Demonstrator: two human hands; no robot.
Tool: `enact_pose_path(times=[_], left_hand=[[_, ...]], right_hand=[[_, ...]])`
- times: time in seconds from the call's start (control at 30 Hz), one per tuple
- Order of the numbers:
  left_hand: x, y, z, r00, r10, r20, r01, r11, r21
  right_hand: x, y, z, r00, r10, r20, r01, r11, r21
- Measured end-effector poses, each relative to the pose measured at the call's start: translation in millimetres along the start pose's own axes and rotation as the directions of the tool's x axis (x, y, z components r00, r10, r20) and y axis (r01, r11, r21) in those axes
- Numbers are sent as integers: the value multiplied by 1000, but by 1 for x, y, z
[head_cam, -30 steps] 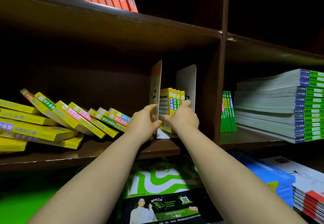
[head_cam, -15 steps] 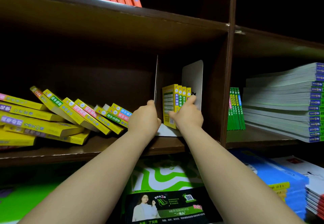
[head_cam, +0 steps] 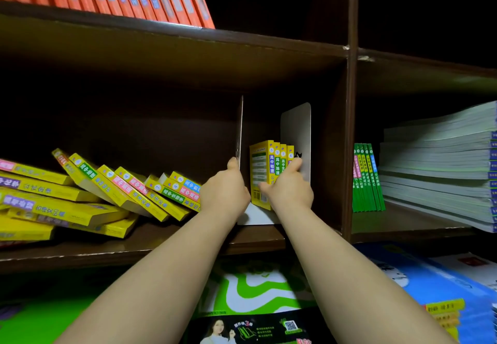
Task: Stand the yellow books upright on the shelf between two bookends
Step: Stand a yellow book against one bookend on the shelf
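The hands reach forward with both arms stretched out, close together at the right end of the shelf (head_cam: pixel 255 238). The left hand (head_cam: pixel 224 191) grips the front edge of the left bookend (head_cam: pixel 240 133), thumb pointing up along it. The right hand (head_cam: pixel 290 190) clasps the yellow books (head_cam: pixel 269 166), thumb on the left cover, fingers on the right side by the right bookend (head_cam: pixel 298 128). The four books stand upright, spines outward, between the two plates, with a gap to the left one. More yellow ones, the leaning books (head_cam: pixel 121 190), lie toppled toward the shelf's left end.
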State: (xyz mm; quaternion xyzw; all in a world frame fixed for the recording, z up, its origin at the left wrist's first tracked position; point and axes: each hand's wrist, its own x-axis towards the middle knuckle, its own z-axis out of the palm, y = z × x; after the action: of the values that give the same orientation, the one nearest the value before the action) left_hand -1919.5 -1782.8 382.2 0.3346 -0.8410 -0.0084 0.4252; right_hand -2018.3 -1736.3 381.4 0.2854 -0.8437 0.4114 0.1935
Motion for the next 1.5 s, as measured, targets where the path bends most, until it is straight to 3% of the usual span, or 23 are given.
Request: enact_pose_path(times=[0.2,0.37,0.6,0.67,0.83,0.97,1.1,1.33,1.5], left_hand=[[3,-6,3,998,-44,-44,45,999,25],[3,-12,1,998,-64,10,64,998,-22],[-10,-38,-12,980,57,193,31,905,-424],[-10,-43,-12,975,86,203,20,883,-470],[-11,-43,-11,978,92,189,-1,902,-432],[-10,-44,-10,975,94,200,0,905,-425],[-9,-45,-10,974,93,208,8,899,-437],[-8,-45,-10,972,104,210,3,892,-453],[-9,-45,-10,974,119,194,-21,894,-447]], right_hand=[[5,-10,5,999,-33,16,34,997,-70],[4,-6,6,996,-90,-9,89,993,-81],[-1,-6,4,984,-181,-4,177,966,-186],[-1,-8,2,977,-210,-19,199,947,-251],[2,-10,-1,936,-336,-108,225,802,-553],[1,-8,-1,914,-381,-138,207,731,-650],[2,-8,-4,888,-459,-35,309,651,-693],[5,-4,-18,779,-610,146,422,339,-841],[11,-15,-22,786,-589,188,456,348,-819]])
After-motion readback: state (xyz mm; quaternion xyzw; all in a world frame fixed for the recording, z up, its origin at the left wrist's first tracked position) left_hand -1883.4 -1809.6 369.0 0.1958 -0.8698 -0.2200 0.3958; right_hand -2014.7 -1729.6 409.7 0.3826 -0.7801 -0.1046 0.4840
